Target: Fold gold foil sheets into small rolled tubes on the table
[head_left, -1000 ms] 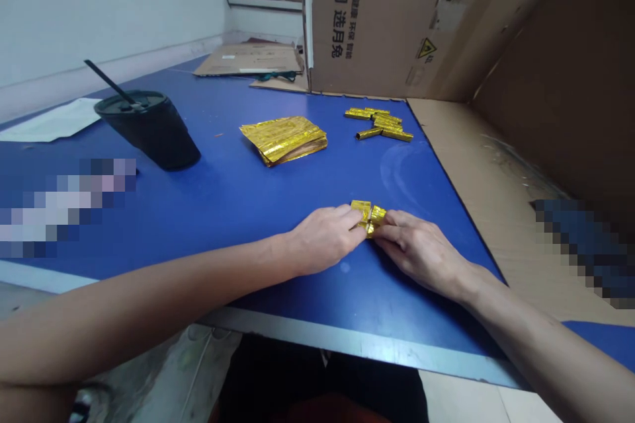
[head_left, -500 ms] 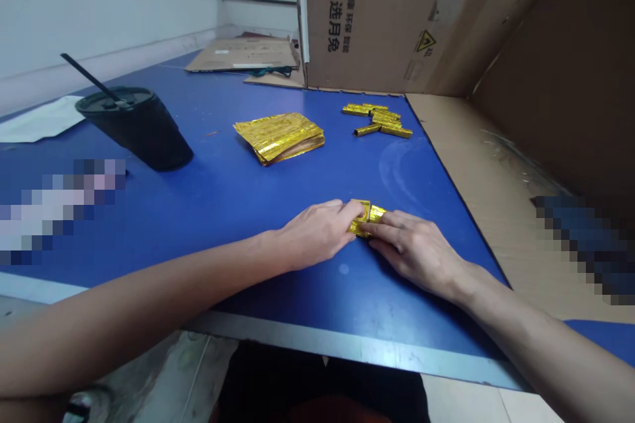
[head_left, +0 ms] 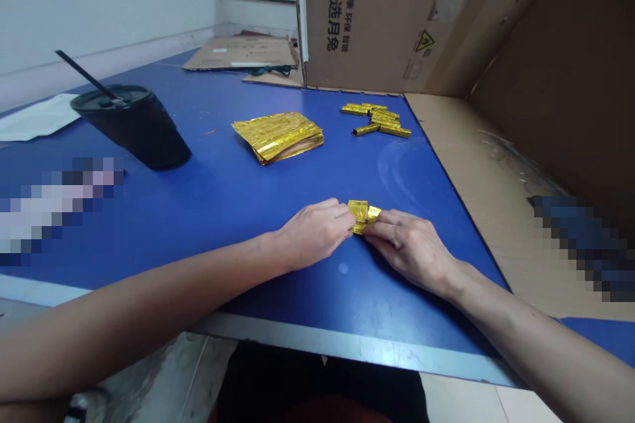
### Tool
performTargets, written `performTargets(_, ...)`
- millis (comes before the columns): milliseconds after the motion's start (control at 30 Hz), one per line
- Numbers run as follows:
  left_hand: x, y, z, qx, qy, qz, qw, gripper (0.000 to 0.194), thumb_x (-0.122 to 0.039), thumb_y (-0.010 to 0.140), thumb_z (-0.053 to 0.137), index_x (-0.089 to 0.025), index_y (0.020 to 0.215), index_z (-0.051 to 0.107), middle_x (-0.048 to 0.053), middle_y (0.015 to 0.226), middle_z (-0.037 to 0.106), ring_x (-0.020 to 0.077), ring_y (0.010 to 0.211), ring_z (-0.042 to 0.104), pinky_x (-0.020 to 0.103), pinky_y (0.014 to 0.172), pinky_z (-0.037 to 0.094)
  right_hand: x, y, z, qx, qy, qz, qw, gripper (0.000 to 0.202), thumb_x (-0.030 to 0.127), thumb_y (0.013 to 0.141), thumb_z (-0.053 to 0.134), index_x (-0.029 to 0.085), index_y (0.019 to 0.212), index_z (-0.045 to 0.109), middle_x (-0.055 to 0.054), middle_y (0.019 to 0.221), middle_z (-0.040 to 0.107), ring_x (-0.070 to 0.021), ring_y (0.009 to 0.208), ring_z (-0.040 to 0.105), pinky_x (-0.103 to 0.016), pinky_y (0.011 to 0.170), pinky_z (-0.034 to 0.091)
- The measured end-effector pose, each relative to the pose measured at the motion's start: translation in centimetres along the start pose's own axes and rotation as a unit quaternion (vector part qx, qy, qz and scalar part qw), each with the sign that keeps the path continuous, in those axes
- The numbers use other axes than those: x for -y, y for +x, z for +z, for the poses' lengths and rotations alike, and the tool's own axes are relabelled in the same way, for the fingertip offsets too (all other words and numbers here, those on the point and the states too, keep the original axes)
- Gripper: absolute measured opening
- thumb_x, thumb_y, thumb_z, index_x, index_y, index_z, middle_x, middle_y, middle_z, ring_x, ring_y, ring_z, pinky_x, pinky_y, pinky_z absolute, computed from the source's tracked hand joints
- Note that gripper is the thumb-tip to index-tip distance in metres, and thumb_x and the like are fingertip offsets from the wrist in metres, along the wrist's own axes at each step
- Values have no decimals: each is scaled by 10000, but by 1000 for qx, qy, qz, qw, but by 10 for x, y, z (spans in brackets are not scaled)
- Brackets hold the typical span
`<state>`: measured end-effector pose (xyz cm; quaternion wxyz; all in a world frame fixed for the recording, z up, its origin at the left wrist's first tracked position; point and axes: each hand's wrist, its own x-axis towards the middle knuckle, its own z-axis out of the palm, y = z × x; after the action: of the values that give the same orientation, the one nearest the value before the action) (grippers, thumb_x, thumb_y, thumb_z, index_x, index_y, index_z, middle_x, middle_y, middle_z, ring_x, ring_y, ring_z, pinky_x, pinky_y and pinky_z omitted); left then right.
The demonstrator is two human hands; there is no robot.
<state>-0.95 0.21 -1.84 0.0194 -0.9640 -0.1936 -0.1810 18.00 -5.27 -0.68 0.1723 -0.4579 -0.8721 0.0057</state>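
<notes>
A small piece of gold foil paper (head_left: pixel 361 213) lies partly folded on the blue table (head_left: pixel 238 198), pinched from both sides. My left hand (head_left: pixel 312 232) grips its left end with the fingertips, and my right hand (head_left: pixel 409 244) presses its right end. Further back lies a flat stack of gold foil sheets (head_left: pixel 278 135). Behind and to the right of it sits a cluster of several rolled gold foil sticks (head_left: pixel 380 119).
A black cup with a straw (head_left: pixel 131 125) stands at the left. A large cardboard box (head_left: pixel 387 13) walls the back, with cardboard sheets (head_left: pixel 486 165) along the right side. White paper (head_left: pixel 37 117) lies at the far left. The table's front edge runs near me.
Both hands stay on the foil piece, working it with small finger movements. The view has shifted slightly; the stack, sticks and cup have not moved.
</notes>
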Motion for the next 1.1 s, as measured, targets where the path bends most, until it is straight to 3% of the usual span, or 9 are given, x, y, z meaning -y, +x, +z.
performTargets(133, -1, 1, -4, 11, -8, 14, 1000, 167, -147, 845, 412, -137, 742, 543, 29, 713, 551, 139, 698, 491, 248, 680, 414, 1, 1, -1, 8, 5, 3, 1000, 237, 199, 857, 428, 199, 919, 657, -64, 904, 669, -184, 885, 599, -318, 790, 464)
performTargets(267, -6, 3, -4, 22, 35, -1, 999, 158, -211, 847, 432, -139, 785, 558, 49, 770, 561, 165, 738, 503, 288, 677, 419, 1, 2, 0, 8, 5, 2, 1000, 240, 207, 860, 421, 193, 897, 658, -71, 897, 661, -182, 852, 595, -320, 768, 459)
performTargets(400, -10, 5, 0, 14, 21, 25, 999, 202, -211, 867, 402, -138, 814, 583, 56, 806, 581, 164, 793, 511, 296, 759, 421, 1, 1, 0, 4, 28, -3, 1000, 220, 203, 853, 433, 201, 860, 652, -55, 846, 655, -171, 793, 592, -320, 744, 460)
performTargets(600, -9, 4, 2, 30, -9, -19, 999, 236, -234, 867, 410, -138, 854, 624, 62, 831, 588, 164, 797, 501, 283, 761, 437, 3, -3, -9, 21, 77, 44, 996, 171, 120, 780, 494, 190, 905, 586, -43, 880, 651, -165, 818, 601, -304, 751, 483)
performTargets(800, -8, 2, 4, 7, 5, 1, 1000, 238, -208, 872, 386, -143, 833, 612, 51, 806, 574, 160, 761, 490, 278, 733, 438, 9, -2, -13, 55, 43, -14, 997, 226, 131, 813, 441, 186, 926, 629, -83, 947, 626, -185, 890, 570, -336, 813, 466)
performTargets(1100, -6, 2, 9, -34, -23, 63, 997, 212, -144, 857, 388, -132, 843, 599, 48, 825, 596, 152, 817, 528, 280, 815, 431, 10, -4, -9, 12, 28, -47, 998, 263, 101, 824, 394, 166, 840, 649, -86, 850, 630, -175, 795, 566, -317, 734, 483)
